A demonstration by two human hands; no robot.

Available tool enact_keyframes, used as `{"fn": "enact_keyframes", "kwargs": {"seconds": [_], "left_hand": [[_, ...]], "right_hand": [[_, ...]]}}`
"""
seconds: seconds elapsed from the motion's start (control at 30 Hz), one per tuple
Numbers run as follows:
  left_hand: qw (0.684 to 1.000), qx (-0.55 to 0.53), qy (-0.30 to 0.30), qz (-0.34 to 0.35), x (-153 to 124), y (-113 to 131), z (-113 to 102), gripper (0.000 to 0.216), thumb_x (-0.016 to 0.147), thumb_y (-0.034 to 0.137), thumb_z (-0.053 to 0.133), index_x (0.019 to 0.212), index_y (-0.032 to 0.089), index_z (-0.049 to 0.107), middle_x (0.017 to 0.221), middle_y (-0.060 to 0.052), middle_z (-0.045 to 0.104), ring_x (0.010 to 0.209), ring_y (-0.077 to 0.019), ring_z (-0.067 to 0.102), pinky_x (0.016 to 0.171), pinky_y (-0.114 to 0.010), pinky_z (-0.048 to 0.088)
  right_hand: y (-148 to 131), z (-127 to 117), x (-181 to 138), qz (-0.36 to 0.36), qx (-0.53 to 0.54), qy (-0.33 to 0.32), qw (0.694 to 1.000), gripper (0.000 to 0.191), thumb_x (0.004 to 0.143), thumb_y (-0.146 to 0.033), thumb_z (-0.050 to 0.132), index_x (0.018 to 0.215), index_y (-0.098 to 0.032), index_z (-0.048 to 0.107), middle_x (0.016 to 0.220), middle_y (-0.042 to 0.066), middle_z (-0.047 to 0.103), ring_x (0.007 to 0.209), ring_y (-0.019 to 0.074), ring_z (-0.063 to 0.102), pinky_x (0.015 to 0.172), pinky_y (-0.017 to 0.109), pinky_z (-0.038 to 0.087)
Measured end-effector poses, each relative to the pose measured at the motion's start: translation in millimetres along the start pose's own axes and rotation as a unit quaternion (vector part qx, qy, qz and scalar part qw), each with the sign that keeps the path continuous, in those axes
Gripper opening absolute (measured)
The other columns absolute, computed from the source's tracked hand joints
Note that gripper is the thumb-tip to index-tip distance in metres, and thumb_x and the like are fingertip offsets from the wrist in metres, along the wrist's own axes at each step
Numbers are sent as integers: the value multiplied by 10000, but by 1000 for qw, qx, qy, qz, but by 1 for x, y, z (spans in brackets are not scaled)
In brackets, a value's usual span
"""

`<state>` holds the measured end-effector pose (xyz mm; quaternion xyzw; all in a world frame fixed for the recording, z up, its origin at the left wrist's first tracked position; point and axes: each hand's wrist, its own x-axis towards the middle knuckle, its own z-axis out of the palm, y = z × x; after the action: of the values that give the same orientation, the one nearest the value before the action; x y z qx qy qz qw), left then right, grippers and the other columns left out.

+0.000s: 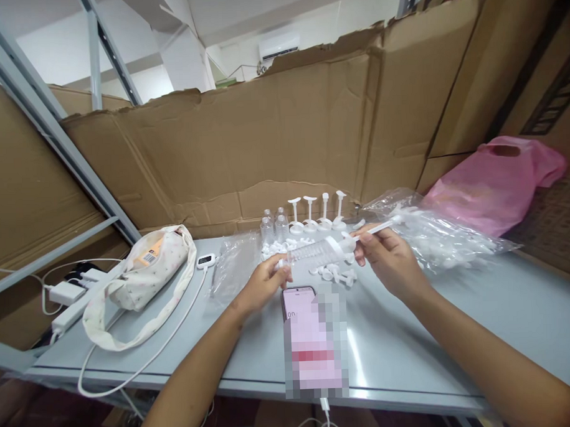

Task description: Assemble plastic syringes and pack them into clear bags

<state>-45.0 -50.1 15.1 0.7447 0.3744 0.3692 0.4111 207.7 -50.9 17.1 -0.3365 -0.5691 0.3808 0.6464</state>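
A large clear plastic syringe (309, 255) with ridges or markings on its barrel and a white collar lies level between my two hands, above the table. The fingers of my left hand (265, 283) are closed round its narrow left end, where a bit of white shows. At the other end, my right hand (390, 258) pinches the white plunger (379, 227), whose rod points up to the right. Behind the syringe lie many small white caps (281, 246). Loose white plastic parts (336, 274) rest just below the barrel.
Several clear bottle-like barrels (281, 227) and upright white plungers (310, 212) stand before the cardboard wall (245, 146). Clear bags (454, 239), (235, 265) flank them. A phone (312, 337) on a cable lies nearest me. A fabric bag (160, 267) is left, a pink bag (490, 187) right.
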Motion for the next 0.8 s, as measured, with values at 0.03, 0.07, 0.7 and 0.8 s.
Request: {"fn": "enact_keyframes", "kwargs": {"seconds": [0.03, 0.07, 0.7, 0.8], "left_hand": [[1000, -20, -13, -4, 0, 1, 1, 446, 871, 517, 485, 1101, 140, 551, 804, -44, 637, 662, -124, 580, 712, -294, 480], [999, -33, -22, -5, 0, 2, 1, 454, 862, 525, 501, 1078, 131, 568, 828, -62, 654, 674, -129, 597, 732, -304, 485], [894, 296, 173, 289, -7, 0, 11, 450, 822, 305, 644, 1242, 211, 514, 1107, -88, 677, 972, -202, 653, 838, -339, 542], [864, 342, 187, 319, -7, -2, 13, 458, 846, 298, 615, 1270, 198, 472, 1051, -86, 688, 882, -178, 660, 784, -317, 546]], "right_hand": [[-2, 2, -2, -10, -4, 2, 1000, 193, 854, -428, 576, 873, -237, 588, 610, -33, 505, 542, 125, 495, 527, 274, 447], [-3, 3, -4, -20, -6, 3, 1000, 184, 857, -421, 577, 877, -239, 590, 630, -33, 509, 537, 117, 493, 530, 270, 450], [-12, 22, -16, 160, 111, -16, 981, 333, 686, -477, 744, 683, -190, 574, 608, -39, 543, 355, 39, 415, 305, 178, 273], [-14, 23, -18, 169, 112, -7, 979, 344, 680, -485, 745, 701, -180, 588, 604, -43, 533, 337, 31, 405, 299, 175, 267]]}}
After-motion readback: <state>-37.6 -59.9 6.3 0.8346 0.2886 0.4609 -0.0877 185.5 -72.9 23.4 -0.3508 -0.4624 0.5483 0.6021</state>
